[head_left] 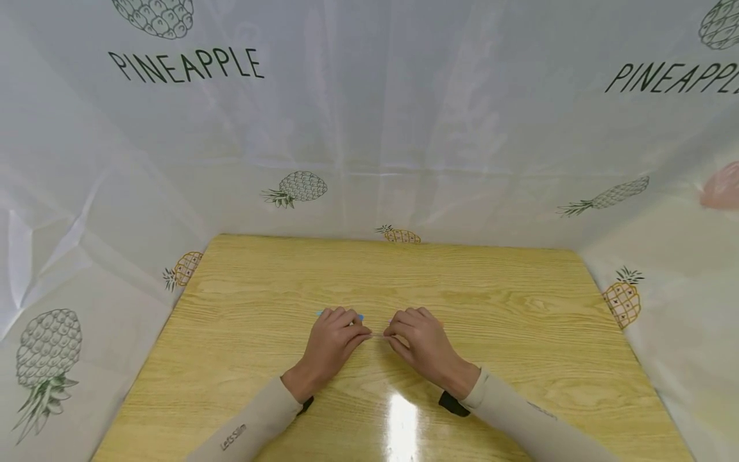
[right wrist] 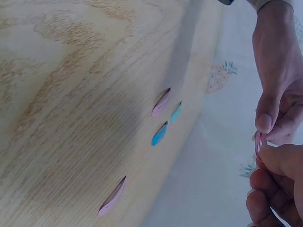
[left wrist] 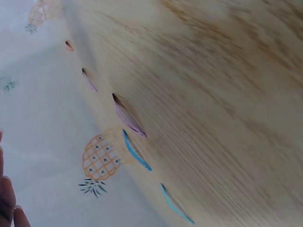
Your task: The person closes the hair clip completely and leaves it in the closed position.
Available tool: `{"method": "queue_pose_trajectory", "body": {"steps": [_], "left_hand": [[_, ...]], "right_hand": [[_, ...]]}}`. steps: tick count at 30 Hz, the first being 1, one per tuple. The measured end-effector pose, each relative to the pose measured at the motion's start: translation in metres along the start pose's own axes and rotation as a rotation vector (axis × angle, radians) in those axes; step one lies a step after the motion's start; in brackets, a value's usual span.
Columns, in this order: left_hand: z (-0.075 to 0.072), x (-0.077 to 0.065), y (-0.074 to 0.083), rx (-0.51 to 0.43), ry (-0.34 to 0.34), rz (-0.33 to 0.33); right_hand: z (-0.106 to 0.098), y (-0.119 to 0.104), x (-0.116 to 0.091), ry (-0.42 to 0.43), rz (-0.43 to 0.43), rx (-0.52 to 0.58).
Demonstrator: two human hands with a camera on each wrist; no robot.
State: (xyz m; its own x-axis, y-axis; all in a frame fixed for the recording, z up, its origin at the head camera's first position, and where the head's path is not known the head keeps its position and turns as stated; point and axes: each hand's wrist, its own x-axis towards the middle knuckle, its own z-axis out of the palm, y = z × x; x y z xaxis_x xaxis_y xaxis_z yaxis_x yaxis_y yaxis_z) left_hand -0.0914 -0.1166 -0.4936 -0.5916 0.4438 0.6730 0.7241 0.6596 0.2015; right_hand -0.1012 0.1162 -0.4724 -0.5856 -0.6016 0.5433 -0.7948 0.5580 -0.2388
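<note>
A pink snap hair clip is pinched between both hands, one end in each. My left hand holds its left end between thumb and fingertips. From the other side my right hand pinches the right end, the two hands a short gap apart over the table. In the right wrist view, the left hand reaches down from the top and the right hand fills the lower right. Only some fingertips of the left hand show at the edge of the left wrist view.
Beyond the hands, several clips lie in a loose row on the wooden table: light blue, blue, a larger pink one, a smaller pink one and orange. A pineapple-printed white sheet surrounds the table.
</note>
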Motion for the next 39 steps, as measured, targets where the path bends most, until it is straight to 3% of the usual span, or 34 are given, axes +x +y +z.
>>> {"method": "queue_pose_trajectory", "body": {"steps": [6,17,29,39], "left_hand": [[0.000,-0.003,-0.003,-0.051,0.000,0.022],[-0.005,-0.004,-0.006,-0.189,-0.093,-0.011],[-0.010,-0.002,-0.006,-0.285,-0.129,0.002],[-0.014,-0.001,-0.007,-0.299,-0.205,0.028]], "right_hand": [[0.000,0.000,-0.002,-0.018,-0.019,0.030],[-0.001,0.002,-0.003,-0.049,-0.061,0.074],[-0.004,0.004,-0.001,-0.082,-0.102,0.092],[-0.007,0.004,-0.002,-0.126,-0.158,0.118]]}}
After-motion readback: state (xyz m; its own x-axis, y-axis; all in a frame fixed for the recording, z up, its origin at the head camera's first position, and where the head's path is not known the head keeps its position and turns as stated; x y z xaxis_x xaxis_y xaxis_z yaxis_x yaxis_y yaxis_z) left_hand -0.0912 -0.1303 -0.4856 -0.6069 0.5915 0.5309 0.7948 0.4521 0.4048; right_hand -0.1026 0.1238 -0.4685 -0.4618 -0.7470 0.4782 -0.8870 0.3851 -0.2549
